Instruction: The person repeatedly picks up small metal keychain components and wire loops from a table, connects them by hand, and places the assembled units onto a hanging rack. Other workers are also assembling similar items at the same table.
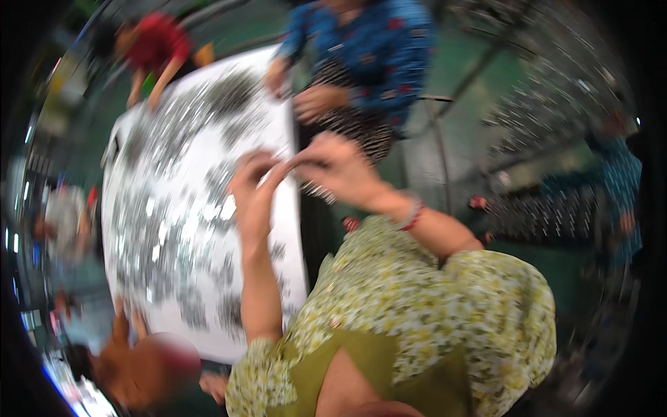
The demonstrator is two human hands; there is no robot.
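The left hand (253, 187) is raised above the right-hand part of a white counter (290, 226), and the right hand (338, 169) is held just beside it, mostly past the counter's long edge; the two hands meet at their tips, thumbs and forefingers brought close together; the blur hides whether the fingers are clamped on some small thing or only touch each other, so I cannot tell; a red and pale band (415, 213) circles the right wrist.

Many small dark and shiny pieces (167, 201) lie spread over the counter, to the left of the hands and below them, in loose patches with white surface showing between; they are too smeared to tell their shape.

The wearer's top (396, 292) is a yellow-green flower print; across the counter's far right corner is a person in a blue patterned shirt (392, 52), whose two hands are near the edge; at the far left corner a person in a red shirt (163, 45) leans in, arms reaching to the counter; at the near left a person in an orange-brown top (132, 372) has an arm stretched to its edge; the floor (455, 139) is green.
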